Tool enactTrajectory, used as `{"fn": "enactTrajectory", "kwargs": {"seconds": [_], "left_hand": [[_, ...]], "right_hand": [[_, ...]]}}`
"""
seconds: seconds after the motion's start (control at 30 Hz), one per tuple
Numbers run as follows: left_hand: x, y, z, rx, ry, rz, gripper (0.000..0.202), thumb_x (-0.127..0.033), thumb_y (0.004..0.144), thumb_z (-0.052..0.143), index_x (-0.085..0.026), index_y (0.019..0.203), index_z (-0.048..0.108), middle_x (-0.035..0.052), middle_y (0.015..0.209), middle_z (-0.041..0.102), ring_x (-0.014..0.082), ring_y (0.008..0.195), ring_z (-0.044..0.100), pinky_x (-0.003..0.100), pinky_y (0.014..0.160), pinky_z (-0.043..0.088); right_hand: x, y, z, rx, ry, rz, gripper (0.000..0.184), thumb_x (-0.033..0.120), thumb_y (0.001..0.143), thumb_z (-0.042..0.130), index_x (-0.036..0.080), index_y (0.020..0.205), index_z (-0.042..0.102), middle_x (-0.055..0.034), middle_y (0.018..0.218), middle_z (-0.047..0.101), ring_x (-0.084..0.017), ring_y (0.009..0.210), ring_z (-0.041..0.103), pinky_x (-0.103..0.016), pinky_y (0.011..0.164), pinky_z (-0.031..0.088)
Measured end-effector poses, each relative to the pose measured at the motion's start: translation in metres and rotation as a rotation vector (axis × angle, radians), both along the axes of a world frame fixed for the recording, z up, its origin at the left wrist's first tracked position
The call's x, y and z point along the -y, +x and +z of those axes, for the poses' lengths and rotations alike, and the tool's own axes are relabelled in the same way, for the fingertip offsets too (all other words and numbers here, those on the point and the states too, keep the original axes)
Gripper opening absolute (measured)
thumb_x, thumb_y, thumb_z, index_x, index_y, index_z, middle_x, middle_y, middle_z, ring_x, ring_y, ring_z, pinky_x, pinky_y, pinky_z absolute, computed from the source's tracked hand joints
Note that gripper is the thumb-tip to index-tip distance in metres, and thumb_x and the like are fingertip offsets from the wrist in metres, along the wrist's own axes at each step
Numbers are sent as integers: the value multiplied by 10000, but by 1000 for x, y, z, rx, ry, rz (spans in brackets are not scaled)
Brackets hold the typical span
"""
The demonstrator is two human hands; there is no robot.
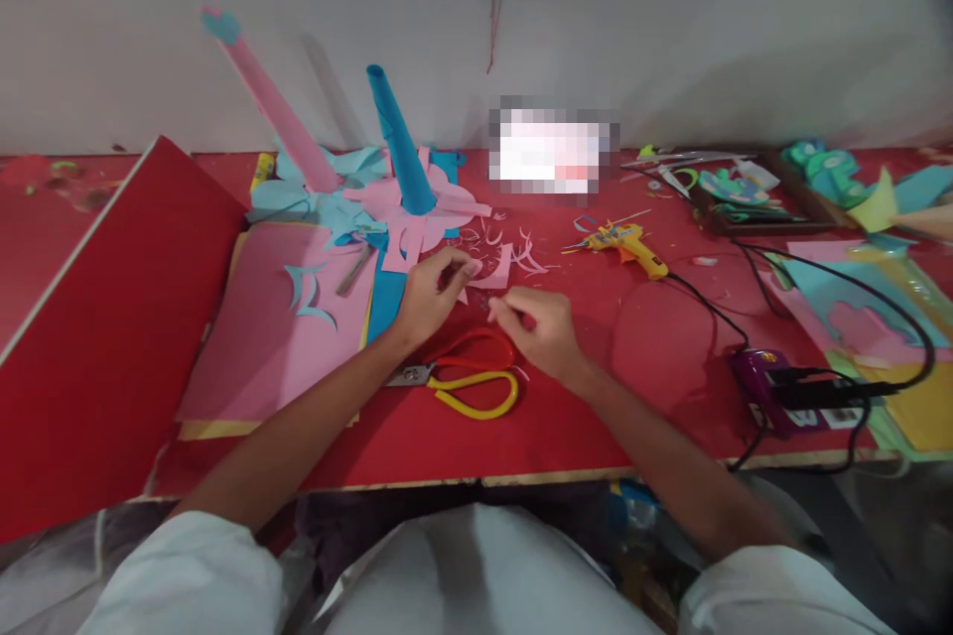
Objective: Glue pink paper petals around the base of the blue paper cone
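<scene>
Both hands pinch pink paper piece (497, 270): left hand (432, 296), right hand (540, 327); scissors (466, 375) beneath.

No text, label, brand, number or sign can be read anywhere. A pixelated patch (555, 151) covers something at the far edge of the red tabletop (596, 417), so nothing on it is legible. The purple power strip (781, 389) near the front right edge shows small pale marks, too small and blurred to read. The yellow glue gun (629, 246) and the scissors (469, 377) carry no lettering that can be made out
</scene>
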State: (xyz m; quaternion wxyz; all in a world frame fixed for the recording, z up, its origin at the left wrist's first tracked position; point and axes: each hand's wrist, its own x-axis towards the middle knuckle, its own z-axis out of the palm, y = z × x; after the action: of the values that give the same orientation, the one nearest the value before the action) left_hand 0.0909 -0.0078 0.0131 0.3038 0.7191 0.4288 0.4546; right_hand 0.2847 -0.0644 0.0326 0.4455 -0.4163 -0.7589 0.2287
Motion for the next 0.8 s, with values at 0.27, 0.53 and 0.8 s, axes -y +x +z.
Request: {"fn": "enactTrajectory", "kwargs": {"seconds": [0.27,0.53,0.8], "left_hand": [[-6,-3,-7,35,-68,17,469,-629,1025,579,-190,879,657,-7,756,639,139,688,548,272,676,425],[-6,-6,-11,-13,-10,42,462,-625,1060,524,-201,912,630,-2,800,665,144,723,591,272,714,458],[-5,-7,-11,-41,53,80,201,-390,1036,648,-213,961,589,-17,816,643,135,700,586,261,678,469]], "right_hand": [[-65,-22,-14,-283,-150,-192,434,655,1012,584,235,940,669,-19,830,690,-164,734,608,-308,693,467],[-60,-25,-34,-197,-144,-9,483,683,1016,561,228,966,714,-62,937,759,-192,820,670,-315,683,485],[-60,-23,-35,-257,-169,-80,403,610,978,652,226,868,706,-37,830,750,-178,734,654,-315,673,501]]}}
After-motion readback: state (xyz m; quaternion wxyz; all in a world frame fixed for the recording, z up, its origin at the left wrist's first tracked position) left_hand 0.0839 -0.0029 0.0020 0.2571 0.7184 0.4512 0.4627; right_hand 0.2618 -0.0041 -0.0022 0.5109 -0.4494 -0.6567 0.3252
